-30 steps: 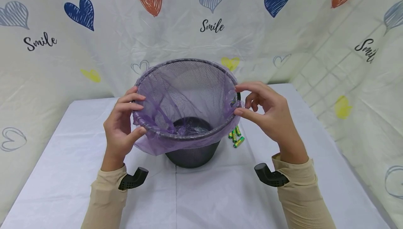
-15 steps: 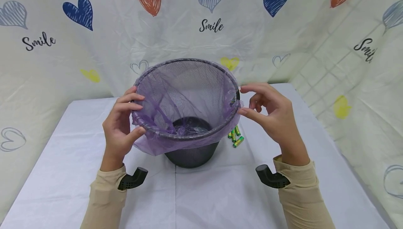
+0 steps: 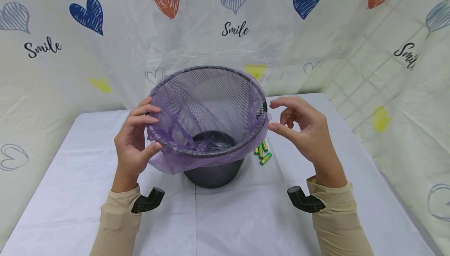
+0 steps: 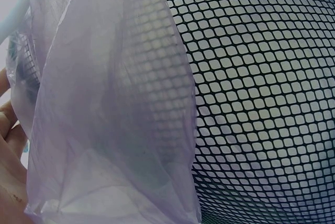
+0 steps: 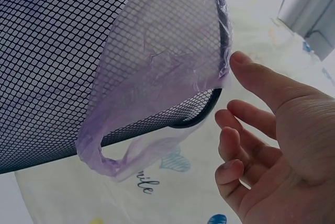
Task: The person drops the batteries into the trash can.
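Note:
A black mesh wastebasket [image 3: 214, 176] stands on the table, its mouth lined with a thin purple trash bag [image 3: 175, 164] whose edge folds down outside the rim. My left hand [image 3: 133, 142] grips the left side of the rim, fingers over the bag and thumb at the front. To the right, my right hand [image 3: 304, 131] is held just off the rim with bent, spread fingers and nothing in them. The right wrist view shows a stretch of bare rim [image 5: 212, 103] beside a loose loop of the bag [image 5: 112, 164]. In the left wrist view, the bag hangs over the mesh [image 4: 261, 77].
Several green batteries [image 3: 266, 158] lie on the white tablecloth [image 3: 232, 217] right of the wastebasket, partly hidden behind it. A white backdrop [image 3: 197, 41] printed with hearts rises behind the table and along its right side.
My right hand has let go of the bag's edge at the right rim and drawn slightly right. The left hand and wastebasket stay almost where they were.

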`<state>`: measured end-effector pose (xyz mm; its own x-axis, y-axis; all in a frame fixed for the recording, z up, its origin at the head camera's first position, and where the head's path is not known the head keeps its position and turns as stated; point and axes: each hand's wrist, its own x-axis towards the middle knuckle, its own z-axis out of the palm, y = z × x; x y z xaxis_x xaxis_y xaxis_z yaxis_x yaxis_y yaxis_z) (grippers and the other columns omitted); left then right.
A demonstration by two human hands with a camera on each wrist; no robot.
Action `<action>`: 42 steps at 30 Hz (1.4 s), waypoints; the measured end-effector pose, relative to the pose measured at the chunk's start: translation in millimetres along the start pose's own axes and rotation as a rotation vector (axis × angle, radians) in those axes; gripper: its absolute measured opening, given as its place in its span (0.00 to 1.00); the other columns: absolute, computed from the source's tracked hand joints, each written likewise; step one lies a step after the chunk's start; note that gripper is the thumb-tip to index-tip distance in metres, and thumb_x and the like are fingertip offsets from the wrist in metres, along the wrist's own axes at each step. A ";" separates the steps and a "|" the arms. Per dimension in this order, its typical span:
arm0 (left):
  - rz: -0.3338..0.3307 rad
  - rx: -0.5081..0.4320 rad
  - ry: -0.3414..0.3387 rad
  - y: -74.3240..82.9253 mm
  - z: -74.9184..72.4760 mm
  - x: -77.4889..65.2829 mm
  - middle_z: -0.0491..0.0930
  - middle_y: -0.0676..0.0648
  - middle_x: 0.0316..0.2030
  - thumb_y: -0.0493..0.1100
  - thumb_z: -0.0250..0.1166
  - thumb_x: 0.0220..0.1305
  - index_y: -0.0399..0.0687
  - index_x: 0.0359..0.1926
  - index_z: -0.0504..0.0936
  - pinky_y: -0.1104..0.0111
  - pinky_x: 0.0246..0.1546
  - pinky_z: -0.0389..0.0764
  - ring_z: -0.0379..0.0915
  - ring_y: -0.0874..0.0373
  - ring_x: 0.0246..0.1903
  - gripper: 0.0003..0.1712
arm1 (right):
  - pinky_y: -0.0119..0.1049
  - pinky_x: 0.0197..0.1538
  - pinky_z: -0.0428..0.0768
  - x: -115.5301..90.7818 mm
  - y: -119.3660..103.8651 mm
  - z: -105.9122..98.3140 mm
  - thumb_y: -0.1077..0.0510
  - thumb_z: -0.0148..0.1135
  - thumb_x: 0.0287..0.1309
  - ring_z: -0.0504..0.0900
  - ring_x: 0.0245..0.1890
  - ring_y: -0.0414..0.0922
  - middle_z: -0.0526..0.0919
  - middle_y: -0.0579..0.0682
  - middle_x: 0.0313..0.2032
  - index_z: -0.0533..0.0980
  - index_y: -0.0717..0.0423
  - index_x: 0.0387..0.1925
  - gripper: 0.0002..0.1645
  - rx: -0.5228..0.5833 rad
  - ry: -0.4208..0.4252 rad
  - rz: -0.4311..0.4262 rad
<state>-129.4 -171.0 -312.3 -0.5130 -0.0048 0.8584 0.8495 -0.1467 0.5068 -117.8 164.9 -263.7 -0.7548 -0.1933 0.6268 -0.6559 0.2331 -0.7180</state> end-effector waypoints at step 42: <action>-0.002 -0.003 -0.001 -1.9 -1.0 -0.6 0.76 0.36 0.46 0.46 0.74 0.44 0.26 0.36 0.74 0.51 0.67 0.59 0.58 0.38 0.61 0.28 | 0.24 0.26 0.70 -21.9 28.7 -9.4 0.75 0.67 0.40 0.72 0.27 0.38 0.79 0.40 0.38 0.76 0.67 0.44 0.23 -0.114 -0.003 0.135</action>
<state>-130.8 -171.7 -313.9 -0.5141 -0.0031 0.8577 0.8484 -0.1492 0.5079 -120.1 184.8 -295.3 -0.8362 -0.1560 0.5257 -0.5435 0.3637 -0.7565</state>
